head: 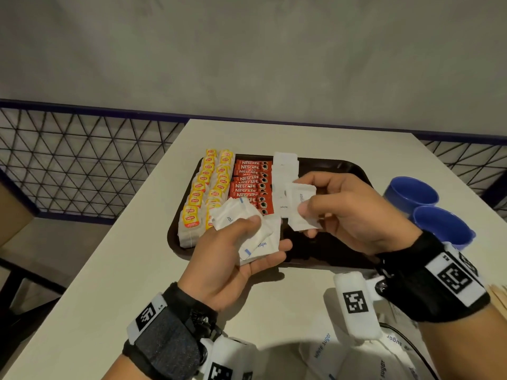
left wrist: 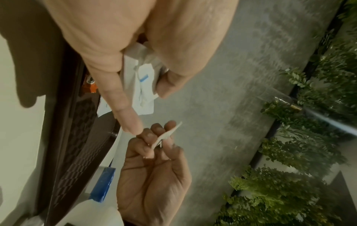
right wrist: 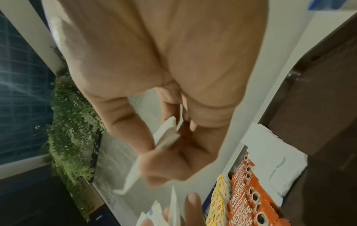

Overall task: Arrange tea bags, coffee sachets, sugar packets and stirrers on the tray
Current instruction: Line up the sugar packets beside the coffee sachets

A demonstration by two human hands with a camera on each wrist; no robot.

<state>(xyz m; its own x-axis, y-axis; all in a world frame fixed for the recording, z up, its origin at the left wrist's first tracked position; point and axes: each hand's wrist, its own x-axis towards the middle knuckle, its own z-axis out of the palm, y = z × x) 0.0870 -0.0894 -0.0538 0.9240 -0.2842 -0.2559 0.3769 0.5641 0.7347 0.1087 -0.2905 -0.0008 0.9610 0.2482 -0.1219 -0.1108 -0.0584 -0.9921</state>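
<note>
Head view shows a dark brown tray (head: 343, 165) on a white counter (head: 131, 270), seen from above. Along the tray's left edge lie two columns of yellow Lipton tea bags (head: 204, 192). Beside them is a column of red Nescafe coffee sachets (head: 251, 185), then a partly filled column of white sugar packets (head: 285, 165). The right half of the tray is bare.

Both hands hover over the tray's near edge. The left hand (head: 233, 267) lies palm up, its thumb pressing a loose fan of sugar packets (head: 247, 229) onto the curled fingers. The right hand (head: 354, 212) pinches a small stack of sugar packets (head: 301, 207) between thumb and fingers; it looks like two or three, though the wrist views are too blurred to count.

The step in hand appears to be the sugar column. Next, the right hand likely needs to set its packets flat at the near end of that column, square with those already laid.

More sugar packets (head: 323, 349) wait at the counter's near edge. Wooden stirrers (head: 498, 297), not yet placed, show at the right edge. Two blue cups (head: 428, 209) stand right of the tray.
</note>
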